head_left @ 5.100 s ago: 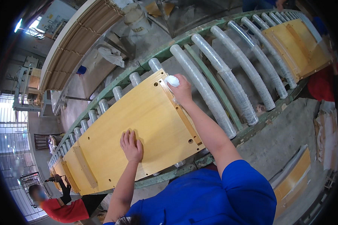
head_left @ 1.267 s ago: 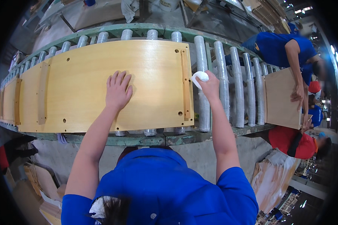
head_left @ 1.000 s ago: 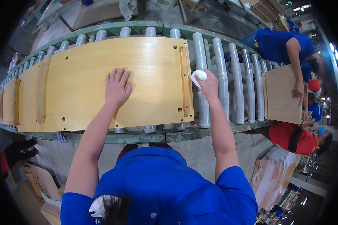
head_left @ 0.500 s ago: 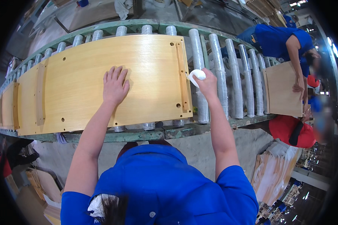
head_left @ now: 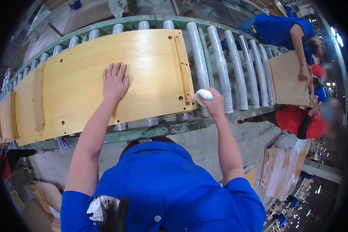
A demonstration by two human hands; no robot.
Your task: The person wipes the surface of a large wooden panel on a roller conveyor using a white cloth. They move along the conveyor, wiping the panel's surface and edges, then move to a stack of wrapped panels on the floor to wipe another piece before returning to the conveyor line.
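A long, pale yellow wooden panel [head_left: 150, 77] with several drilled holes lies flat on the rollers in front of me. My left hand [head_left: 116, 82] rests on its top, palm down with fingers spread. Near the panel's right end a narrow wooden strip [head_left: 184, 67] with small holes runs across it. My right hand [head_left: 215, 104] grips a small white folded pad [head_left: 203, 94], whose material I cannot make out. The pad is at the panel's right edge, close to the near right corner; whether it touches the wood cannot be told.
Plastic-wrapped rollers [head_left: 219, 63] sit in a worn green conveyor frame [head_left: 143, 134]. Farther right, a person in blue [head_left: 278, 29] and a person in red [head_left: 297, 121] have hands at another wooden board [head_left: 288, 79]. Stacked panels [head_left: 282, 166] stand at the lower right.
My right hand has moved toward me along the panel's right edge with the white pad, from mid-edge to near the corner. My left hand stays flat on the panel.
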